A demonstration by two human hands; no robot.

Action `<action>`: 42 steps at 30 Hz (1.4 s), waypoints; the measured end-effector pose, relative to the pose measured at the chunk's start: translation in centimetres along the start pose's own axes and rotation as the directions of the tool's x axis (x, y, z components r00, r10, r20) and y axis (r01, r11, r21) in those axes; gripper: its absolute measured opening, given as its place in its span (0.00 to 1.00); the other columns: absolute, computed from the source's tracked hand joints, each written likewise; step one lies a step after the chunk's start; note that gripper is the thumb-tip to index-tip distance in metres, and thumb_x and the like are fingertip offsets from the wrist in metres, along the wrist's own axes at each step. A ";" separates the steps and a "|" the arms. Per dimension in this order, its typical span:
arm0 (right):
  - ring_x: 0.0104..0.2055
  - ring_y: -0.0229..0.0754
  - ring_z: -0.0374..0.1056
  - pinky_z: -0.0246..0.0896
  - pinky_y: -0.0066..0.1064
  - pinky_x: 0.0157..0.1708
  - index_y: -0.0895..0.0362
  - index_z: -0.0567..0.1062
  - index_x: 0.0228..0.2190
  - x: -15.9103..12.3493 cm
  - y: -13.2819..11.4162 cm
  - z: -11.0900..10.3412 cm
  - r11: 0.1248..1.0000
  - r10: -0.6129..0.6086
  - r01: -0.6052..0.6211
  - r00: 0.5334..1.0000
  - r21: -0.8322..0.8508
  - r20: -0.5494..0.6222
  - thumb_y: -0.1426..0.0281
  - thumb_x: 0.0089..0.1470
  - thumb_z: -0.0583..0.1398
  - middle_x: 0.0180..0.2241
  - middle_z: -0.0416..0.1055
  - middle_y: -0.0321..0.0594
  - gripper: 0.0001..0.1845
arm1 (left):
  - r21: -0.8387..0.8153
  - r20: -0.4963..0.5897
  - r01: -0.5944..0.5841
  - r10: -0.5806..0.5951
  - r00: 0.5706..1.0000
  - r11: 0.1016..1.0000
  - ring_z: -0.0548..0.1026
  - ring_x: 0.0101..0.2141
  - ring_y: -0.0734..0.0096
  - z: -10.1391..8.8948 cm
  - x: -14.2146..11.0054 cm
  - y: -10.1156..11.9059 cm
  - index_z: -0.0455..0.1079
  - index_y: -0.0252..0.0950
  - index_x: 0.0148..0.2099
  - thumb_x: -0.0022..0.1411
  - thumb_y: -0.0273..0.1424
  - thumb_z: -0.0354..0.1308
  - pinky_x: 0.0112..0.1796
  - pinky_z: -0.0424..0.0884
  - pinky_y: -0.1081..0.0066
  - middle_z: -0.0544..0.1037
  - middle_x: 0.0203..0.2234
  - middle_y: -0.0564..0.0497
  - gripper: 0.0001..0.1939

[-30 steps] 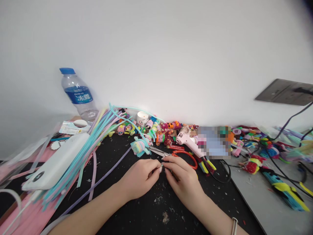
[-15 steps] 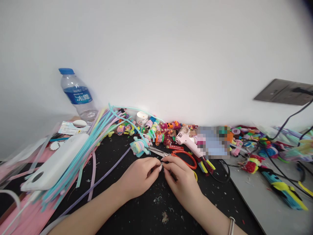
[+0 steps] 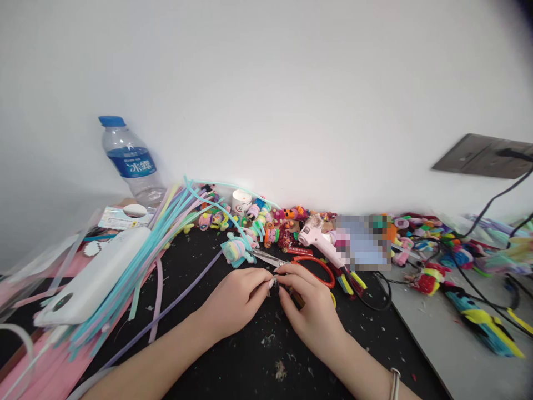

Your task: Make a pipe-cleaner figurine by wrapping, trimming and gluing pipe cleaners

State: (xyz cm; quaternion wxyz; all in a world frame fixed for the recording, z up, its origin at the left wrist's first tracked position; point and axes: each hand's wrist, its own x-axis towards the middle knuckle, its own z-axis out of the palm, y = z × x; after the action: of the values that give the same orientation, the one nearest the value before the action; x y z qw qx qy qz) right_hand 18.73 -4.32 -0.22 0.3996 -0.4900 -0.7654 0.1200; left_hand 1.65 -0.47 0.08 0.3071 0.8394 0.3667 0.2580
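Note:
My left hand (image 3: 239, 297) and my right hand (image 3: 310, 303) meet at the fingertips above the black table mat (image 3: 233, 361). Both are closed in a pinch around something very small, mostly hidden by the fingers; I cannot make out what it is. Just beyond them lie scissors (image 3: 312, 266) with orange-red handles, blades pointing left. At the blade tips rests a pastel striped fuzzy figure (image 3: 236, 250). A pale pink glue gun (image 3: 318, 241) lies behind my right hand. One purple pipe cleaner (image 3: 179, 303) stretches along the left forearm.
Pastel pipe cleaners (image 3: 137, 261) are heaped at left beside a white phone-shaped case (image 3: 95, 280). A water bottle (image 3: 133, 161) leans at the wall. Small fuzzy figures and a paper cup (image 3: 241, 202) line the back. Black cables (image 3: 470, 272) cross the grey surface at right.
The right fingers have shifted slightly and the gap between the thumbs and fingers looks a little wider. Both hands stay in nearly the same place; the objects around have not moved.

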 end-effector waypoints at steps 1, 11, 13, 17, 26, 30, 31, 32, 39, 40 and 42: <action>0.42 0.42 0.69 0.67 0.34 0.42 0.55 0.73 0.36 0.0 0.1 -0.1 1.000 0.005 -0.005 1.000 0.017 0.006 0.77 0.53 0.54 0.40 0.71 0.43 0.11 | -0.006 0.002 0.000 0.000 1.000 1.000 0.70 0.31 0.72 0.0 0.0 0.0 0.69 0.36 0.36 0.65 0.28 0.44 0.35 0.64 0.74 0.75 0.30 0.50 0.12; 0.37 0.41 0.61 0.61 0.34 0.37 0.56 0.64 0.33 0.5 -0.5 -0.8 0.994 0.103 -0.106 0.979 0.010 0.174 0.77 0.59 0.48 0.35 0.61 0.41 0.08 | -0.021 0.007 -0.015 0.015 1.000 1.000 0.69 0.30 0.73 -0.1 0.0 0.1 0.66 0.36 0.32 0.65 0.28 0.43 0.34 0.63 0.74 0.73 0.28 0.52 0.12; 0.36 0.41 0.60 0.61 0.34 0.37 0.56 0.63 0.32 0.5 -0.7 -0.8 0.994 0.105 -0.108 0.968 0.003 0.230 0.77 0.60 0.46 0.34 0.60 0.40 0.09 | -0.008 0.027 -0.017 0.017 0.999 1.000 0.68 0.29 0.73 -0.2 0.0 0.2 0.65 0.36 0.32 0.65 0.28 0.43 0.33 0.62 0.74 0.72 0.27 0.52 0.12; 0.34 0.41 0.59 0.59 0.33 0.34 0.55 0.62 0.30 0.4 -0.7 -0.7 0.995 0.096 -0.104 0.959 0.015 0.266 0.78 0.60 0.45 0.32 0.60 0.39 0.10 | 0.016 0.064 -0.028 0.027 0.998 0.999 0.67 0.29 0.74 -0.3 -0.1 0.3 0.64 0.36 0.32 0.66 0.29 0.43 0.32 0.61 0.75 0.70 0.26 0.53 0.12; 0.35 0.42 0.57 0.59 0.35 0.34 0.56 0.60 0.31 0.2 -0.4 -0.4 0.998 0.054 -0.045 0.955 -0.039 0.292 0.80 0.57 0.45 0.33 0.59 0.41 0.10 | 0.077 0.095 -0.042 0.035 0.995 0.996 0.67 0.28 0.73 -0.1 -0.2 0.1 0.63 0.36 0.32 0.66 0.28 0.42 0.32 0.60 0.74 0.69 0.26 0.53 0.11; 0.35 0.43 0.57 0.59 0.35 0.35 0.56 0.60 0.32 -0.1 -0.1 0.0 0.995 0.017 0.013 0.954 -0.097 0.300 0.82 0.56 0.45 0.33 0.59 0.42 0.10 | 0.128 0.107 -0.029 0.015 0.994 0.991 0.66 0.27 0.73 0.2 -0.4 0.1 0.60 0.36 0.31 0.65 0.28 0.41 0.30 0.58 0.73 0.68 0.24 0.53 0.11; 0.35 0.43 0.57 0.59 0.35 0.35 0.56 0.60 0.32 -0.2 -0.1 0.1 0.993 0.007 0.030 0.954 -0.116 0.301 0.82 0.55 0.45 0.33 0.59 0.42 0.10 | 0.135 0.108 -0.026 0.011 0.994 0.990 0.65 0.26 0.73 0.3 -0.4 0.1 0.59 0.36 0.30 0.65 0.28 0.41 0.30 0.58 0.73 0.67 0.24 0.54 0.11; 0.35 0.43 0.57 0.59 0.35 0.34 0.57 0.60 0.32 -0.3 0.0 0.2 0.989 -0.006 0.049 0.953 -0.136 0.302 0.82 0.55 0.45 0.33 0.59 0.42 0.10 | 0.140 0.108 -0.024 0.009 0.994 0.990 0.65 0.26 0.73 0.4 -0.5 0.0 0.58 0.36 0.30 0.65 0.28 0.41 0.29 0.57 0.72 0.67 0.23 0.54 0.11; 0.34 0.43 0.57 0.57 0.34 0.33 0.56 0.60 0.31 -0.2 0.0 0.2 0.993 0.009 0.025 0.960 -0.116 0.281 0.80 0.56 0.45 0.32 0.59 0.41 0.09 | 0.048 0.091 0.005 -0.009 0.996 0.999 0.65 0.27 0.74 0.4 -0.3 0.0 0.59 0.36 0.29 0.65 0.28 0.42 0.30 0.58 0.73 0.66 0.23 0.55 0.11; 0.33 0.42 0.57 0.57 0.34 0.33 0.56 0.60 0.31 -0.1 -0.1 0.1 0.997 0.027 -0.006 0.963 -0.079 0.269 0.80 0.57 0.45 0.32 0.59 0.40 0.09 | 0.012 0.085 0.006 -0.007 0.996 1.000 0.66 0.27 0.74 0.2 -0.2 0.1 0.60 0.36 0.30 0.65 0.28 0.42 0.31 0.58 0.73 0.67 0.24 0.55 0.11; 0.33 0.41 0.57 0.56 0.33 0.32 0.56 0.60 0.30 0.1 -0.2 -0.2 0.998 0.059 -0.057 0.968 -0.013 0.245 0.78 0.59 0.44 0.32 0.58 0.39 0.10 | -0.068 0.079 0.013 -0.008 0.997 0.998 0.66 0.28 0.75 -0.1 -0.1 0.3 0.61 0.36 0.31 0.66 0.29 0.43 0.32 0.59 0.74 0.68 0.25 0.55 0.11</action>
State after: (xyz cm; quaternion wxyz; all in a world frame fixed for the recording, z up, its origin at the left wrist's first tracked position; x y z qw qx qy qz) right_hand 18.76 -4.40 0.08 0.2970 -0.4948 -0.7945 0.1889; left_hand 1.65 -0.71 0.35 0.3514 0.8359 0.3497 0.2357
